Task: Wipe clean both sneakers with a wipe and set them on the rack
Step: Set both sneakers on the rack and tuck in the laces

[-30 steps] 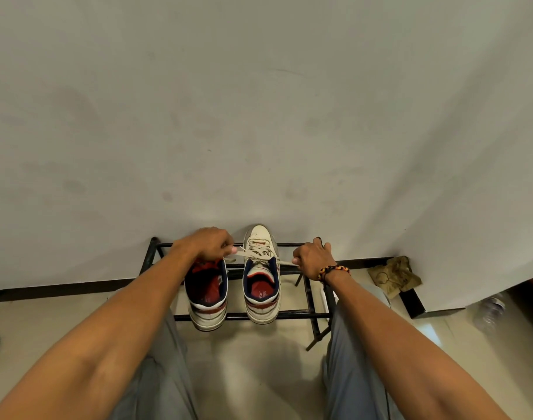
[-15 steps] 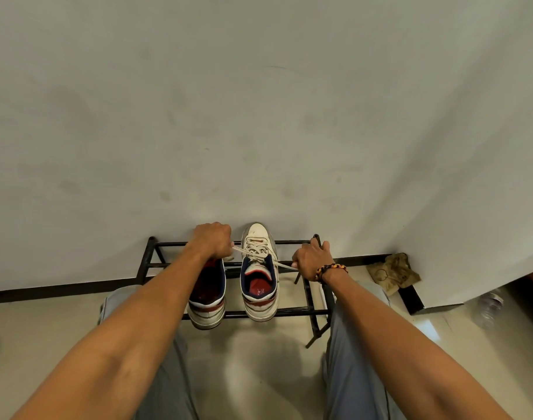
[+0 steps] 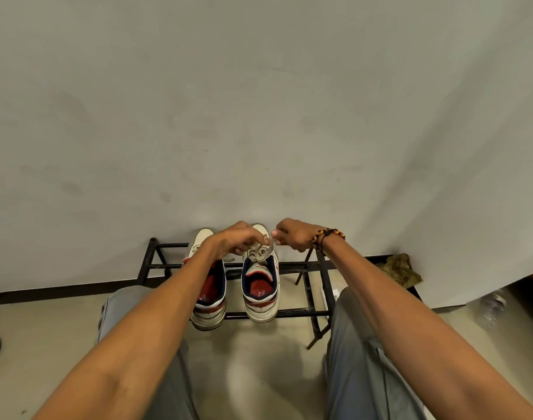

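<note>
I found both sneakers on the rack, heels overhanging its front rail. My left hand and right hand each had a grip pinched on a lace of the right-side sneaker, seemingly tidying it. No wipe visible.

Both hands are closing in over the tongue of the right sneaker near the frame's centre: the left hand is sliding right off the left sneaker, uncovering its toe, while the right hand is drawing in, and the lace, earlier stretched taut, is bunching into loops between them
</note>
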